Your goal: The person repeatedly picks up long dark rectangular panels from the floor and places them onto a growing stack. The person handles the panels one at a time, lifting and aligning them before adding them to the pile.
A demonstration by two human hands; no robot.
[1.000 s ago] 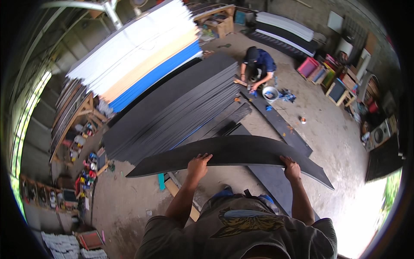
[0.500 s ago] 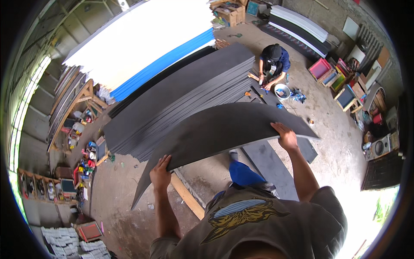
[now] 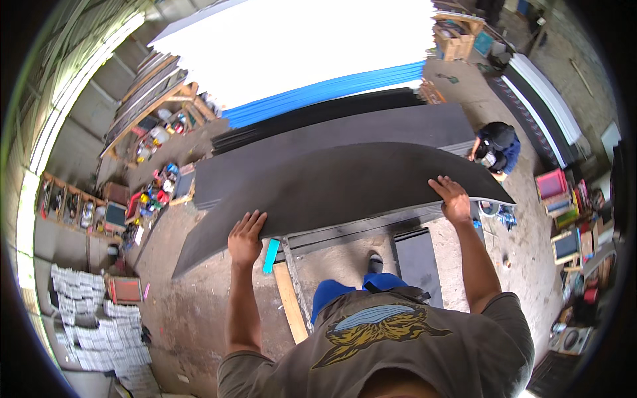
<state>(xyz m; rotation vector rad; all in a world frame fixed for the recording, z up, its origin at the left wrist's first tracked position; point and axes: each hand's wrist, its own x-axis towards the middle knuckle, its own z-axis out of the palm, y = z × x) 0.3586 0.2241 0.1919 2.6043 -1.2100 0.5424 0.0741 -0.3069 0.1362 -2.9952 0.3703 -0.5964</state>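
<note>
Closest to me, my left hand (image 3: 247, 237) is clamped on the near edge of a long dark sheet (image 3: 332, 186), fingers spread over the top face. My right hand (image 3: 455, 199) grips the same edge further along, near the sheet's right end. The sheet is held up at arm's length in front of me, above the floor: matt charcoal black, thin, very long and narrow, bowed so its middle arches up while the left tip droops toward the ground (the right corner shows a paler underside edge).

Below it, a wooden plank (image 3: 289, 300) lies on the dirt floor (image 3: 192, 312) beside a small turquoise piece (image 3: 271, 256), and a flat black panel (image 3: 417, 257) sits by my shoe (image 3: 375, 263).

Just past the sheet, a stack of similar dark sheets (image 3: 345, 132) stretches across, then a blue layer (image 3: 325, 93) and a bright white pile (image 3: 298, 46). Off right, another person (image 3: 497, 142) crouches at the stack's end. Far left, wooden shelves (image 3: 159, 99) hold clutter.
</note>
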